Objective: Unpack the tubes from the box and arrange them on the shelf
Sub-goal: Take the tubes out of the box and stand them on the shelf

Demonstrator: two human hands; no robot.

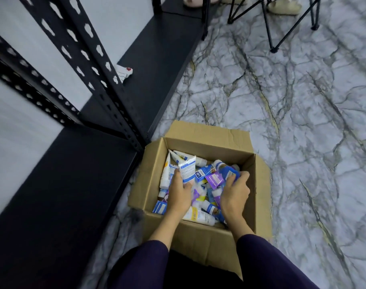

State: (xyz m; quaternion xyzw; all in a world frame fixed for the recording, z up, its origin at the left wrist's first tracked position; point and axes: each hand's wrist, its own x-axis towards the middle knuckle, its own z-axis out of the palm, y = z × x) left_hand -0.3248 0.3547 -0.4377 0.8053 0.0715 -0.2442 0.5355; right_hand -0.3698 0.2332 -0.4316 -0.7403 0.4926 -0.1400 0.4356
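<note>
- The floor (282,101) was pale marble-patterned with grey and yellowish veins; an open cardboard box (259,184) stood on it, flaps folded outward.
- A black metal shelf (59,184) with perforated uprights stood just to the left of the left hand; its lowest board ran away from the hands, and a small white packet with a red mark (124,73) lay on it well beyond them.
- Black chair legs (269,28) and pale slippers (284,6) stood on the floor far beyond the right hand.
- Both forearms, in dark purple sleeves (269,263), reached down into the box.
- The left hand (179,197) gripped a white tube with a blue-edged label (186,171), its crimped end pointing away from the hand; further white tubes (166,172) leaned just to its left.
- The right hand (234,197) had its fingers curled over blue and purple tubes (215,178) at the far side of the heap.
- More tubes (198,215) lay loose between and beneath both hands.
- Label print was too small and blurred to read.
</note>
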